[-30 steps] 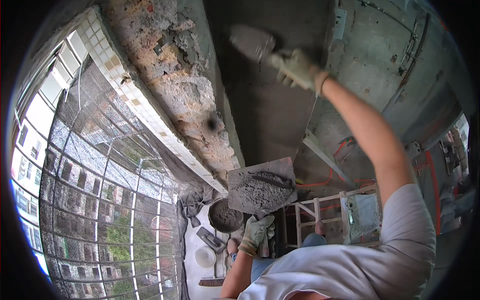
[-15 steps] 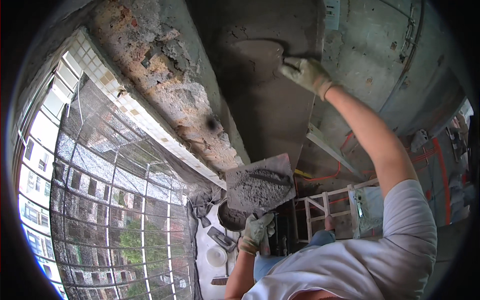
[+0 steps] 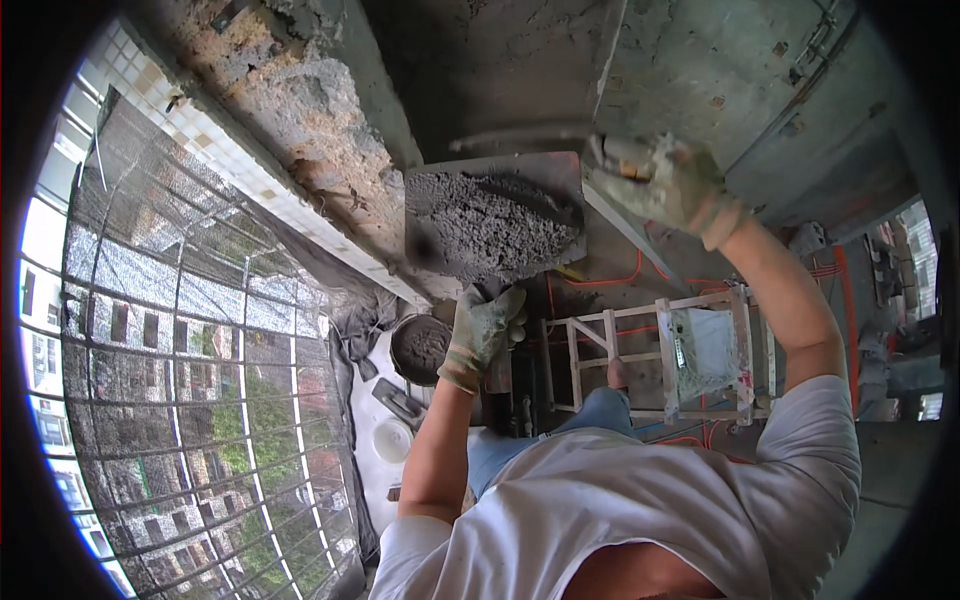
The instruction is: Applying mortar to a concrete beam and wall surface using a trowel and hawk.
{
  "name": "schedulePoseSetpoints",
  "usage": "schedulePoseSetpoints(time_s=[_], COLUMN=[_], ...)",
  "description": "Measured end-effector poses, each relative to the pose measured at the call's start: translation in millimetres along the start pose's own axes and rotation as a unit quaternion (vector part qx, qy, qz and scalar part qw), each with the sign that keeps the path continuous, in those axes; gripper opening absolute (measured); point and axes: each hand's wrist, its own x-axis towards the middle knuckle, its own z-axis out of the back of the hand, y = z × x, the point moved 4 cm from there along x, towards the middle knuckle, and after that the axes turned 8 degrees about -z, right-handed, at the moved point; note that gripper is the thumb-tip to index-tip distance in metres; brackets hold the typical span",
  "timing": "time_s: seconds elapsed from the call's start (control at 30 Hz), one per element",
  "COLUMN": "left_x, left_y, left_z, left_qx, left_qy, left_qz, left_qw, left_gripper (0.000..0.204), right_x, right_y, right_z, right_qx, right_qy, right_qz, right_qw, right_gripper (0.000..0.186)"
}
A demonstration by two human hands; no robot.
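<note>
My left hand (image 3: 482, 335), in a pale work glove, grips a plasterer's hawk (image 3: 570, 172) from its near edge; the handle is mostly hidden by the glove. Grey wet mortar (image 3: 490, 225) is heaped over most of the board. My right hand (image 3: 668, 188), gloved too and blurred, is closed round the handle of a trowel (image 3: 520, 135). The trowel's blade appears nearly edge-on, just beyond the hawk's far edge. Past it rises a wall coated in dark mortar (image 3: 470, 70); whether the blade touches it, I cannot tell.
Below the hawk stands a bucket (image 3: 394, 362) of mortar, beside a float (image 3: 398, 400) and a white bowl (image 3: 392, 440). A wooden frame stand (image 3: 610, 345) is at right, among orange cables (image 3: 848, 330). Rough broken masonry (image 3: 320, 100) and netting (image 3: 200, 300) line the left.
The hawk has risen toward the wall in my left hand. My right hand has drawn the trowel back from the wall, down and rightward. The view has shifted.
</note>
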Motion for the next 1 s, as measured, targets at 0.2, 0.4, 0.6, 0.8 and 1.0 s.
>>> schedulePoseSetpoints(time_s=[0.2,0.4,0.6,0.8,1.0], left_x=[4.3,-28.7,-45.8,-41.8,-58.7], left_y=[-11.0,9.3,92.6,88.2,83.3], left_z=[-14.2,-29.0,-27.2,7.7,31.8], left_qx=[0.035,0.101,-0.063,-0.020,-0.036], left_qy=[0.050,0.106,0.077,-0.005,-0.051], left_qz=[-0.038,-0.076,0.150,0.164,0.138], left_qw=[0.997,0.986,0.984,0.986,0.988], left_gripper=[0.008,0.006,0.011,0.011,0.010], right_x=[-13.8,18.5,126.4,176.5,153.8], right_y=[11.4,13.6,-10.7,-45.7,-120.9], right_z=[7.0,-20.6,-65.3,-16.4,-34.8], right_qx=[-0.025,-0.127,0.001,0.223,0.506], right_qy=[-0.065,-0.250,0.025,0.135,0.071], right_qz=[0.104,0.231,-0.133,-0.153,-0.089], right_qw=[0.992,0.932,0.991,0.953,0.855], right_gripper=[0.035,0.028,0.034,0.054,0.044])
